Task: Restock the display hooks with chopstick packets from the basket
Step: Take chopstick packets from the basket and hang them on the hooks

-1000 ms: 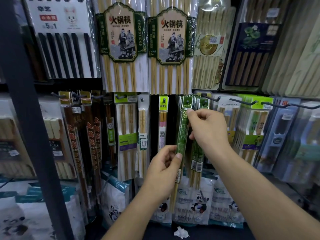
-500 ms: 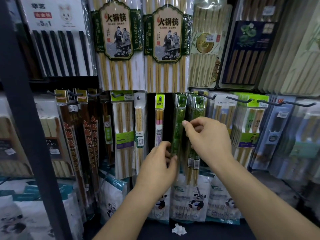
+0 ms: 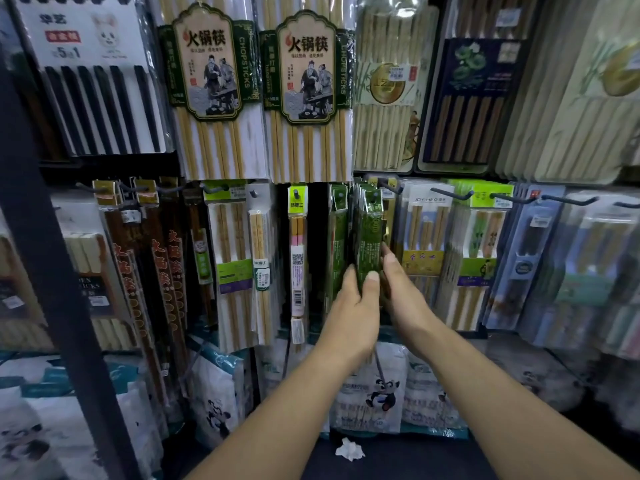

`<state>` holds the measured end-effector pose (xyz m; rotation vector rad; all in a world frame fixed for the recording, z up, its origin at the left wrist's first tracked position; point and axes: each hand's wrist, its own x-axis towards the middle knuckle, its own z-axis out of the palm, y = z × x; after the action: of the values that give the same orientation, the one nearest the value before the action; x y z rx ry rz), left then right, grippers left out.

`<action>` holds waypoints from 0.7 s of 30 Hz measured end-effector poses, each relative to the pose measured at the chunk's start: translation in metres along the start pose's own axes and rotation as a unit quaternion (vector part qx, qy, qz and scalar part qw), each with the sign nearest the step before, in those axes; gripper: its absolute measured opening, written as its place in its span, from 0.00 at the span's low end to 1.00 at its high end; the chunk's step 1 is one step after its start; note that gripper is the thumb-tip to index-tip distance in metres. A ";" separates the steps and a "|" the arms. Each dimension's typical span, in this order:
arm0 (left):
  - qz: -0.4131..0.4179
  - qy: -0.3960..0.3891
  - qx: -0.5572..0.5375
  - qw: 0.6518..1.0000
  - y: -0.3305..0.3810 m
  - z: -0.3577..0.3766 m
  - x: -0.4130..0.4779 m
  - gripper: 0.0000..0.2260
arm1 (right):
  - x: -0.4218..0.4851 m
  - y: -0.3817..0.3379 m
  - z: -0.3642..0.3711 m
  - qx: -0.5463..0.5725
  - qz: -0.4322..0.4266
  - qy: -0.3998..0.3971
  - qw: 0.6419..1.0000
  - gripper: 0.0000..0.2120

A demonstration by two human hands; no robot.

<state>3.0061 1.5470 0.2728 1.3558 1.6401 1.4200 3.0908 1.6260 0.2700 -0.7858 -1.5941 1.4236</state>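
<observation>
The green packets (image 3: 369,233) hang bunched on their hook (image 3: 374,195) in the rack's lower row. Squeezing or tugging them sideways could, I judge, slide the front ones off the hook's tip or tear a hanging hole. The left hand (image 3: 353,306) grips the bunch low down, thumb on its front. The right hand (image 3: 398,289) lies flat-fingered against its right side.

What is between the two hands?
The green packets hang between them: the left hand grips their left edge, thumb on the front, the right hand touches their right edge. The head view shows it.
</observation>
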 end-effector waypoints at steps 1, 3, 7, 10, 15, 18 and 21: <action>-0.014 -0.003 -0.040 0.999 0.001 0.003 0.004 0.29 | 0.003 0.003 0.002 0.036 0.022 -0.011 0.999 0.32; -0.038 -0.001 -0.122 0.992 0.003 0.008 0.010 0.28 | 0.010 0.010 0.007 0.090 0.057 -0.026 0.994 0.33; -0.052 0.005 -0.185 0.981 0.003 0.013 0.018 0.25 | 0.020 0.024 0.013 0.146 0.087 -0.054 0.984 0.41; -0.052 0.011 -0.195 0.979 0.005 0.010 0.016 0.25 | 0.018 0.022 0.016 0.142 0.079 -0.049 0.985 0.46; -0.047 -0.019 -0.120 0.991 0.009 0.002 0.000 0.24 | 0.001 0.019 0.013 0.103 0.050 -0.006 0.993 0.29; -0.031 -0.057 0.018 0.998 0.006 -0.014 -0.025 0.20 | -0.012 0.015 0.007 0.010 -0.003 0.063 0.998 0.25; -0.030 -0.075 0.119 0.990 -0.005 -0.041 -0.049 0.16 | -0.031 0.008 0.000 -0.098 -0.124 0.191 0.969 0.11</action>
<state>2.9838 1.4870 0.2701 1.4922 1.7746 1.0865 3.1045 1.5998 0.2567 -0.8800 -1.4821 0.8844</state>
